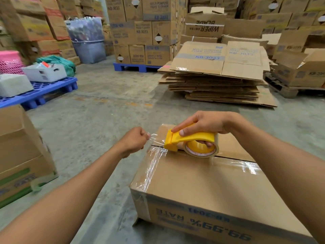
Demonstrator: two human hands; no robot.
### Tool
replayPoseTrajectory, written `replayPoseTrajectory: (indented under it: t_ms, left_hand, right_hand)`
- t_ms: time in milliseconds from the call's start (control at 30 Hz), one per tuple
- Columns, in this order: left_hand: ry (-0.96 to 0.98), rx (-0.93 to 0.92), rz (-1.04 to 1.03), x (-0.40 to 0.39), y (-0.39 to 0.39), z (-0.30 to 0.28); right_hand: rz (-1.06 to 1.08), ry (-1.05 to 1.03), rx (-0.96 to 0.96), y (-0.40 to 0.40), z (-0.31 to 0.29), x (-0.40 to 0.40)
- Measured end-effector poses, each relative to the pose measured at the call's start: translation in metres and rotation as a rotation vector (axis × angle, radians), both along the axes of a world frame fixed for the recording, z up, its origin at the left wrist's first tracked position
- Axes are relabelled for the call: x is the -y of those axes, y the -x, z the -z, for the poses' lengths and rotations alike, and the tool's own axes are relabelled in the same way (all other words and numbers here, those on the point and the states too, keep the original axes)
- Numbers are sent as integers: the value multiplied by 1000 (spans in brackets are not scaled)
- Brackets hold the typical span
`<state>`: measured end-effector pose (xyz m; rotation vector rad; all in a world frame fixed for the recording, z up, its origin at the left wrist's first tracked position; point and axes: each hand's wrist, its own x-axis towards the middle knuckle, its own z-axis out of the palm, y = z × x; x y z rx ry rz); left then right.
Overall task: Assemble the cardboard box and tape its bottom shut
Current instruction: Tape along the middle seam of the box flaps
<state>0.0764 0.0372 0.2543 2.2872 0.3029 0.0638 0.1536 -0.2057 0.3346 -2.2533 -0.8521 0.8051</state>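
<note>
A brown cardboard box [202,187] stands upside down on the floor in front of me, its print inverted. Its flaps are folded shut, with clear tape along the centre seam and a strip across the left edge. My right hand [202,124] grips a yellow tape dispenser [190,140] with a roll of clear tape, resting on the seam near the box's left end. My left hand [135,140], just left of the box, pinches the free end of the clear tape [154,137] stretched out from the dispenser.
A stack of flattened cardboard boxes [219,80] lies on the floor ahead. An assembled box [21,152] stands at the left. Blue pallets [44,92] carry white bins and a pink basket. Stacked cartons [140,32] fill the background. Concrete floor [98,110] lies between.
</note>
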Motion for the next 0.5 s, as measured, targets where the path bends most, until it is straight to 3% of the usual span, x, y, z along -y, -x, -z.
replayPoseTrajectory:
  t_ms: [500]
  left_hand:
    - [159, -14, 10, -13, -8, 35]
  right_hand:
    - [-22, 62, 81, 2, 10, -15]
